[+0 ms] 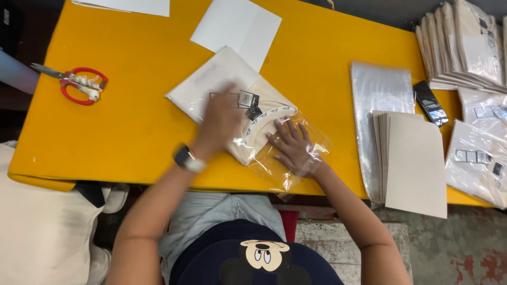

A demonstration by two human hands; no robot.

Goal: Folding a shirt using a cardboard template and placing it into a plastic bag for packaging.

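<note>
Left hand [222,119] atop folded garment [227,92] — right hand [293,145] flat on clear bag [296,158].

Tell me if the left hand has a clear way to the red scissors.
Probably yes: the left hand rests on the folded cream garment, and only bare yellow table lies between it and the red scissors.

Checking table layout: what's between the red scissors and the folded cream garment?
Head view: only bare yellow tabletop lies between the red scissors and the folded cream garment; nothing sits in that stretch.
</note>
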